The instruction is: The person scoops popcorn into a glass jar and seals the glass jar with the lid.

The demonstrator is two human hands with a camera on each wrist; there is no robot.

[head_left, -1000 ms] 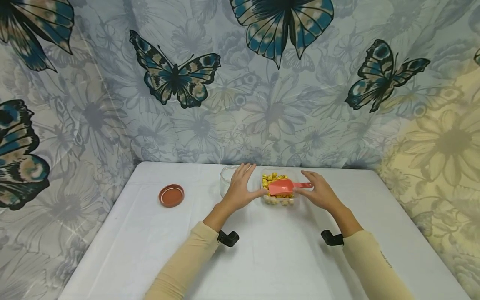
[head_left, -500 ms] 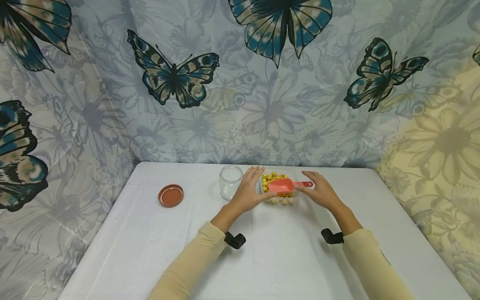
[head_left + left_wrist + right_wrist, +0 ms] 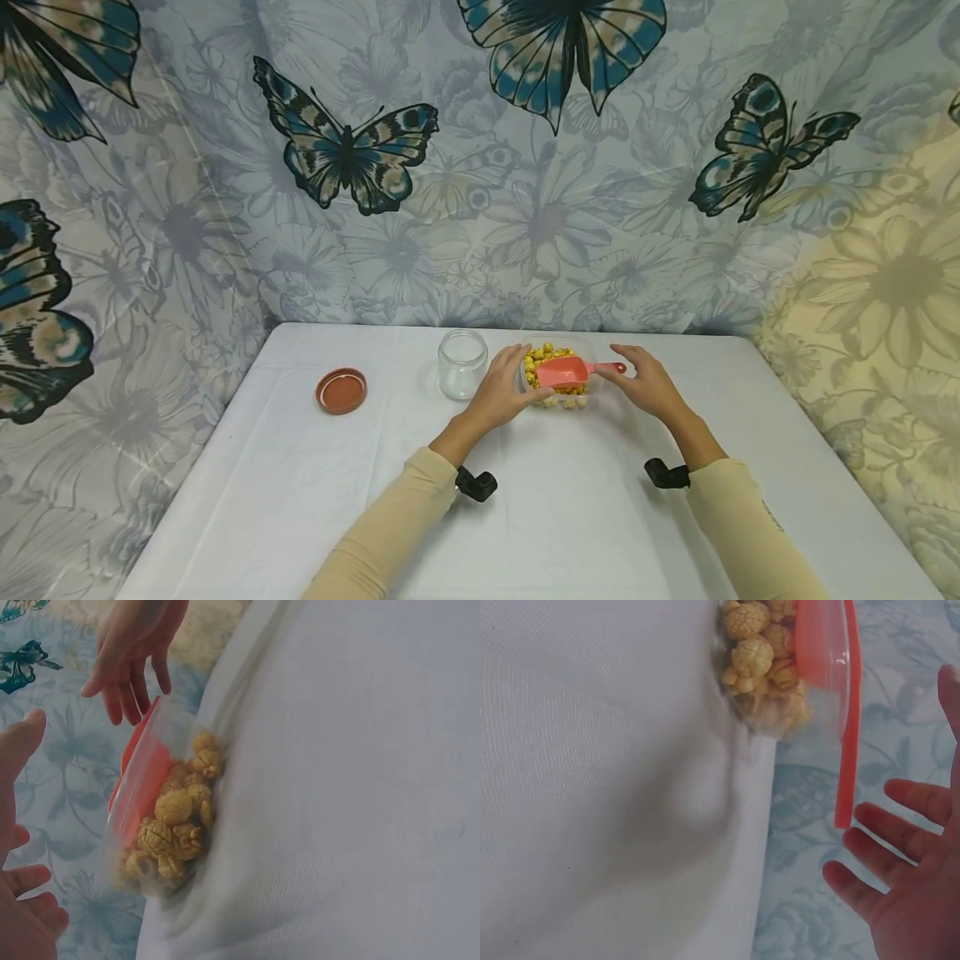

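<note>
A clear plastic container [image 3: 589, 400] of yellow caramel popcorn [image 3: 546, 354] stands toward the back of the table. Across its top lies a red scoop [image 3: 564, 372], its handle sticking out past the right rim. My left hand [image 3: 501, 390] is spread at the container's left side, thumb toward the front. In the left wrist view its fingers [image 3: 28, 879] are apart from the container. On the other side, my right hand [image 3: 647, 385] is spread near the scoop handle. The right wrist view shows its fingers [image 3: 896, 829] extended beside the handle's end, holding nothing.
An uncovered glass jar [image 3: 462, 367] stands just left of my left hand. Farther left, a round brown lid [image 3: 342, 391] lies on the white-covered table [image 3: 525, 517]. A butterfly-print cloth [image 3: 480, 250] hangs behind the table's back edge.
My left hand has moved right and slightly nearer, from in front of the glass jar to the container's left side, uncovering the jar. My right hand has shifted only slightly; scoop and container stay put.
</note>
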